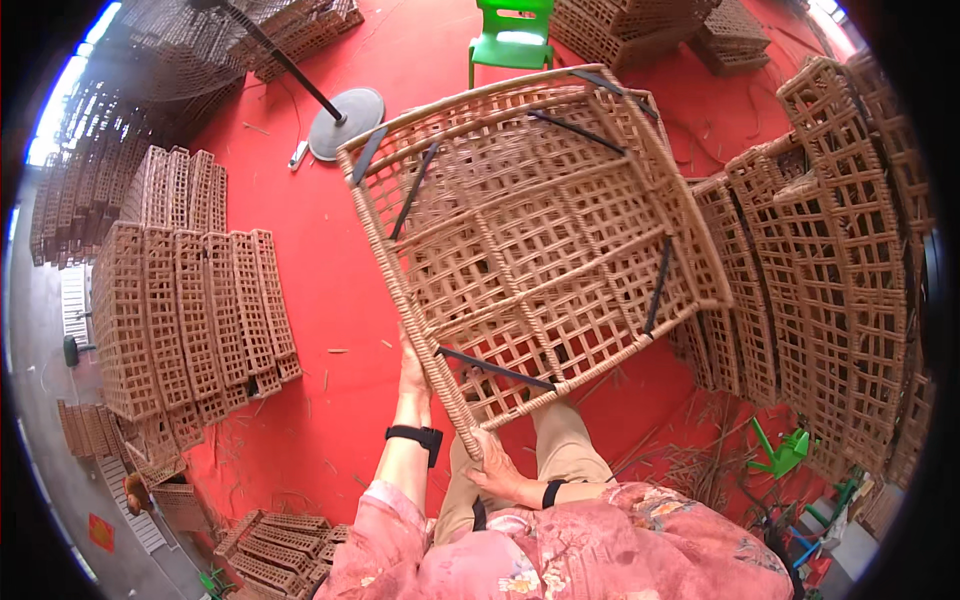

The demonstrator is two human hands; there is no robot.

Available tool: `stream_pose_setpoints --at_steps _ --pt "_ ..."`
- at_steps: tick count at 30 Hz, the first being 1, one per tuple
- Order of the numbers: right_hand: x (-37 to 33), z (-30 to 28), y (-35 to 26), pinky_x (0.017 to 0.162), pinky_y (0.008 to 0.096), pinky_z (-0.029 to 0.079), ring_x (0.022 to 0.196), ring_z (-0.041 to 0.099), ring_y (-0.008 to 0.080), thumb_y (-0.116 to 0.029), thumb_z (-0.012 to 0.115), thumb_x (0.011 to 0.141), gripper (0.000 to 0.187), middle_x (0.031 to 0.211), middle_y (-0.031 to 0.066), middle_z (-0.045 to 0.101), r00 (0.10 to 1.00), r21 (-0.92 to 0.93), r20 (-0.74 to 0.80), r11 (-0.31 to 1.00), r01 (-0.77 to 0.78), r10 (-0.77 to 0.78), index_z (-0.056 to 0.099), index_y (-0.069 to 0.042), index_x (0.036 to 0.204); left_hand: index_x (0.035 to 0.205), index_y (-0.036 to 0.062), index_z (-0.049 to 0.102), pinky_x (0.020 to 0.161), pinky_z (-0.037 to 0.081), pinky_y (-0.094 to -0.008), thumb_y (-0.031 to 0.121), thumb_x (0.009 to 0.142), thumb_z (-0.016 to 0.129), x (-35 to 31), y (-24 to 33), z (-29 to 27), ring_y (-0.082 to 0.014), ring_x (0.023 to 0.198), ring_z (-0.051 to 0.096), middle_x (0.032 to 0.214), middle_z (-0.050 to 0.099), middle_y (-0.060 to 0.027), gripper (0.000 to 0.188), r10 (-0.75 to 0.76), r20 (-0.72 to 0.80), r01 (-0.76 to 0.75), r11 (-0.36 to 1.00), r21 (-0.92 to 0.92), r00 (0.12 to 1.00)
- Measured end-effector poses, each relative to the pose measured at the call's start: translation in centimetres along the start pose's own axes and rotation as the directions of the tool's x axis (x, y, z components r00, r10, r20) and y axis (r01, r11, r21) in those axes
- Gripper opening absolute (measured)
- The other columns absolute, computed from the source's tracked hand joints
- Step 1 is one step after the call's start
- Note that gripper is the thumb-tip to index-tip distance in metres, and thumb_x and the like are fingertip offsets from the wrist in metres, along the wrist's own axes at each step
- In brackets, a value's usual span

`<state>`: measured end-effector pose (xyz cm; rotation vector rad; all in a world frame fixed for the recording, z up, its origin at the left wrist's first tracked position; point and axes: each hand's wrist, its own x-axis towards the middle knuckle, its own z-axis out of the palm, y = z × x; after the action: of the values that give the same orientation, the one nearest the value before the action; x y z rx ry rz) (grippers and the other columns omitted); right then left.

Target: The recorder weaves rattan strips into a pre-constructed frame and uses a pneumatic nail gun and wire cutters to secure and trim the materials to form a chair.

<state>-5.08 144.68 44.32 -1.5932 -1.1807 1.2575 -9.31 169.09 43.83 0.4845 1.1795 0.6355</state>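
A large brown woven wicker basket (530,235), rectangular with an openwork lattice, is held up at a tilt in front of me. Dark straps cross its corners. My right hand (497,470) grips its near left corner, fingers wrapped over the bound rim. Along the left side, my left hand (412,366) presses against the frame, its fingers mostly hidden behind the weave. A black band circles each wrist.
Stacks of similar woven baskets stand on the left (190,310) and right (820,270). Beyond are a green plastic chair (510,40) and a round grey stand base (346,124). Loose wicker scraps (690,450) litter the red floor (340,290).
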Motion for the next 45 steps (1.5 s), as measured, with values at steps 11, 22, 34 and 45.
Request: stream_pose_setpoints --at_steps 11,22,34,45 --pt "26.6 -1.7 -0.9 0.089 0.0397 0.044 0.104 0.057 0.0361 -0.024 0.049 0.092 0.041 0.11 0.0249 0.058 0.781 0.476 -0.435 0.851 -0.222 0.447 0.045 0.001 0.124 0.12 0.0099 0.049 0.078 0.047 -0.0335 0.067 0.087 0.037 16.8 7.2 2.0 -0.0166 0.089 0.056 0.101 0.059 -0.004 0.067 -0.197 0.208 0.069 0.863 0.5 0.958" --pt "14.3 -10.1 2.4 0.079 0.0339 0.048 0.092 0.062 0.0232 -0.022 0.058 0.085 0.033 0.096 0.0134 0.064 0.734 0.39 -0.459 0.856 -0.34 0.501 0.058 -0.003 0.112 0.11 0.0054 0.054 0.074 0.045 -0.0315 0.034 0.089 0.057 13.3 1.6 -5.2 -0.0128 0.082 0.054 0.092 0.057 -0.0022 0.036 0.21 0.11 -0.222 0.642 0.734 0.971" --pt "-0.5 -36.5 11.8 0.082 0.0377 0.052 0.106 0.053 0.0353 -0.036 0.053 0.089 0.059 0.131 0.0205 0.038 0.178 0.321 -0.871 0.804 -0.5 0.458 0.035 -0.004 0.134 0.112 0.0016 0.055 0.082 0.045 -0.0311 0.01 0.077 0.066 14.2 -1.6 -3.5 -0.0168 0.093 0.059 0.101 0.063 -0.0095 0.038 0.169 -0.087 -0.036 0.612 0.79 0.982" --pt "3.8 -39.2 13.4 0.087 0.0487 0.042 0.104 0.055 0.0401 -0.043 0.043 0.091 0.052 0.112 0.0229 0.059 0.131 0.136 -0.893 0.535 -0.834 0.431 0.049 -0.003 0.122 0.115 0.0031 0.053 0.084 0.047 -0.032 0.011 0.082 0.064 9.8 -2.1 -4.0 -0.0165 0.091 0.062 0.098 0.066 -0.0076 0.036 0.339 -0.033 -0.187 0.595 0.782 0.94"
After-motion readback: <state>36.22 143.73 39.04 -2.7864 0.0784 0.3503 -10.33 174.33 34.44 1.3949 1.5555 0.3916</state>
